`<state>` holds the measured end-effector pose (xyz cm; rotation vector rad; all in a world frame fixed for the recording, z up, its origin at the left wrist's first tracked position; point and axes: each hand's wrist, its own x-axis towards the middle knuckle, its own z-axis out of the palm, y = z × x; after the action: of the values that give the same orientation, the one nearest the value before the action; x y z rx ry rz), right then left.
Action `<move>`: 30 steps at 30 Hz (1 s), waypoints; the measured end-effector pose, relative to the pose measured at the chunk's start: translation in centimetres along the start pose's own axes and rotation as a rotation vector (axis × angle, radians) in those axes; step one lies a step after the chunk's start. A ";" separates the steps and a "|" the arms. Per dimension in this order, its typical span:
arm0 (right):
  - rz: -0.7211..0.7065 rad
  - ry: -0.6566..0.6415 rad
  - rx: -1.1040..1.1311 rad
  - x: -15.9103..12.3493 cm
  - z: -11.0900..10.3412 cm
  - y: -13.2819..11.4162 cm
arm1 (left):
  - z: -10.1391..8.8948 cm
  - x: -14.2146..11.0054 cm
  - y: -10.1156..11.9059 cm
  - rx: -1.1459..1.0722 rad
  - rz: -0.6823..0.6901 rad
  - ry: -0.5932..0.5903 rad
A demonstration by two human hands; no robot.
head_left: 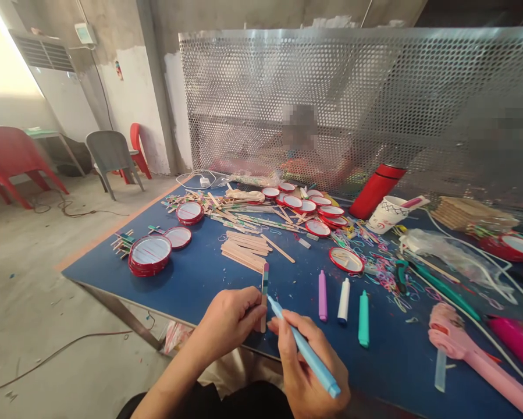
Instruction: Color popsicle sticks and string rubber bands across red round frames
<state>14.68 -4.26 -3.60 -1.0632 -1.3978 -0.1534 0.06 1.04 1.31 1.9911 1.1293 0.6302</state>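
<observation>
Near the table's front edge, my left hand (237, 319) is closed on a wooden craft stick (265, 285), held upright. The stick's top part carries purple and dark green-blue bands; its lower part is bare wood. My right hand (311, 364) grips a light blue marker (311, 355), with its tip touching or just beside the stick. A purple marker (323, 295), a white marker with a dark blue end (344, 301) and a teal marker (363, 320) lie in a row to the right. Beyond my hands lies a pile of plain craft sticks (244, 250).
Small red-rimmed drums (150, 254) are stacked at left, with more at the back. Coloured rubber bands (381, 262), a red flask (377, 191), a paper cup (385, 215) and a pink glue gun (475, 355) occupy the right. A perforated metal screen (244, 105) borders the blue table (191, 279).
</observation>
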 end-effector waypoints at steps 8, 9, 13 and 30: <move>-0.067 -0.062 0.038 0.5 -0.1 0.1 | 0.0 0.0 0.0 -0.025 0.016 0.002; -0.066 -0.066 0.036 0.6 -0.1 0.0 | 0.0 0.0 0.0 -0.024 0.021 0.004; -0.041 -0.092 0.024 0.7 -0.3 0.0 | 0.1 -0.1 0.0 -0.009 0.028 0.019; -0.074 -0.094 -0.005 0.7 -0.4 -0.2 | 0.1 -0.1 0.0 0.029 0.042 0.043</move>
<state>14.99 -4.28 -2.84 -1.0342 -1.5232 -0.1631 0.09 0.88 1.27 2.0390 1.1307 0.6853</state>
